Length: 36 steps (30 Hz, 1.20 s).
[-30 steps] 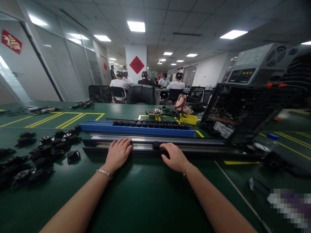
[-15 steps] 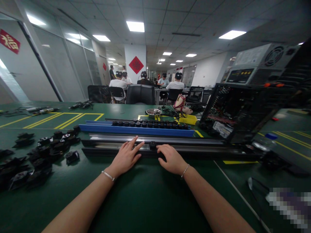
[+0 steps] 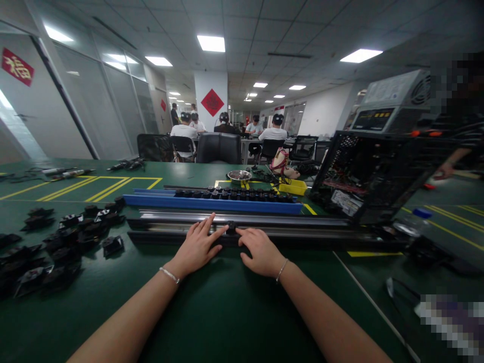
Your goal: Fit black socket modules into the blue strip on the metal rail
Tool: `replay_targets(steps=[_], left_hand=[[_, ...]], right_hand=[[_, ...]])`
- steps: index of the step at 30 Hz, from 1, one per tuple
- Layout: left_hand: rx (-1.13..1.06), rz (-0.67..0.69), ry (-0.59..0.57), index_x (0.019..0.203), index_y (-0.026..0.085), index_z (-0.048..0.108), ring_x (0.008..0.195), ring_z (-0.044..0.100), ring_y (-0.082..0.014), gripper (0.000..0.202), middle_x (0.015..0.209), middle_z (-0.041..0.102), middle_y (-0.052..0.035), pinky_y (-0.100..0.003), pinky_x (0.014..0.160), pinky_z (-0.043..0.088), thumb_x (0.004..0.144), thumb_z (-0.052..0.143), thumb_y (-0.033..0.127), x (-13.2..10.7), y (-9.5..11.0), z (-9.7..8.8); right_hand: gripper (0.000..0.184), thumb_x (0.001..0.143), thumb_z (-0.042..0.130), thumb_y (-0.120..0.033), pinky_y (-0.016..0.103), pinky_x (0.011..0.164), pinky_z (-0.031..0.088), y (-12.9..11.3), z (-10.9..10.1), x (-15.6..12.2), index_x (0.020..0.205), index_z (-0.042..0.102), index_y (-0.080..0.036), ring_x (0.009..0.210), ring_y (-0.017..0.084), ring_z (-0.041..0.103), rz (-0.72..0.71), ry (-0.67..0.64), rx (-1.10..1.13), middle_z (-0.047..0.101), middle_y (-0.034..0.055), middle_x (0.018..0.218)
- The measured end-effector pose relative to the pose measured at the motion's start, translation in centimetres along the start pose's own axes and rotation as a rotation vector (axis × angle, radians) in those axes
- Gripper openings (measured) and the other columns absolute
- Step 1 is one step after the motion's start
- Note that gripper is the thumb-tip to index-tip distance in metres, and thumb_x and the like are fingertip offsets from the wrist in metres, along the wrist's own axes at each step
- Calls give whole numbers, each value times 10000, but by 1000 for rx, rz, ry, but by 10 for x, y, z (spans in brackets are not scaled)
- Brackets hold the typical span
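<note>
A small black part (image 3: 231, 228) sits in the channel of a long black rail (image 3: 313, 233) with a shiny metal inside. My left hand (image 3: 194, 253) has its fingers spread over the rail, and its index fingertip meets the part's left side. From the other side, my right hand (image 3: 261, 253) points its index finger at the part's right edge, seemingly touching it. The right thumb is apart and the other fingers are partly curled. Neither hand grips the part on its own. Behind lies a blue rail (image 3: 212, 202) with a row of black parts (image 3: 227, 193).
Many loose black parts (image 3: 86, 229) lie at the left of the green table (image 3: 204, 322). An open computer case (image 3: 374, 171) with power supplies (image 3: 393, 96) on top stands right. A metal bowl (image 3: 239, 175) and yellow tray (image 3: 293, 187) sit behind. A person's arm (image 3: 456, 156) shows far right.
The small black part has shifted slightly left along the rail, and my right hand has moved left with it. My left index finger now meets the part. A person has appeared at far right.
</note>
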<state>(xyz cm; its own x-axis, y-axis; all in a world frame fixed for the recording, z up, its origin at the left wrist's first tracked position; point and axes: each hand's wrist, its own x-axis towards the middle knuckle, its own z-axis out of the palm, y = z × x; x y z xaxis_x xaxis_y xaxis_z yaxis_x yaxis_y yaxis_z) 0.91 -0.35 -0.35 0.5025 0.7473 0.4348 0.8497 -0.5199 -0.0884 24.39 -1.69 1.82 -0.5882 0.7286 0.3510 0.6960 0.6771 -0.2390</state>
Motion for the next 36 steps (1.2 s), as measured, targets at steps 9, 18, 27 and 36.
replay_targets(steps=[9,18,27,36], left_hand=[[8,25,23,1387,425,267,1332,302,-304,570,1544,92,-55,-515,1027,307,857,475,396,4,11,1],[62,7,41,1383,410,297,1317,322,-323,556,1521,201,-55,-542,1025,307,856,472,375,4,14,4],[68,53,46,1304,328,448,1325,320,-282,429,1470,320,-64,-497,1057,306,876,431,345,6,9,0],[54,-12,68,1191,272,556,1285,386,-298,357,1426,387,-100,-491,1033,355,876,427,378,5,8,-3]], right_hand=[[115,725,588,-255,448,1031,239,-8,8,3,829,594,-208,1219,255,390,-36,-36,-115,446,53,1379],[86,726,584,-247,455,997,289,-10,9,4,802,613,-218,1186,263,419,-51,-53,-156,422,29,1403],[91,734,559,-217,452,1022,283,-4,8,3,803,616,-198,1227,248,424,-66,-41,-130,405,70,1416],[92,727,561,-219,472,1031,280,-5,7,3,787,629,-204,1236,250,424,-63,-50,-108,411,63,1413]])
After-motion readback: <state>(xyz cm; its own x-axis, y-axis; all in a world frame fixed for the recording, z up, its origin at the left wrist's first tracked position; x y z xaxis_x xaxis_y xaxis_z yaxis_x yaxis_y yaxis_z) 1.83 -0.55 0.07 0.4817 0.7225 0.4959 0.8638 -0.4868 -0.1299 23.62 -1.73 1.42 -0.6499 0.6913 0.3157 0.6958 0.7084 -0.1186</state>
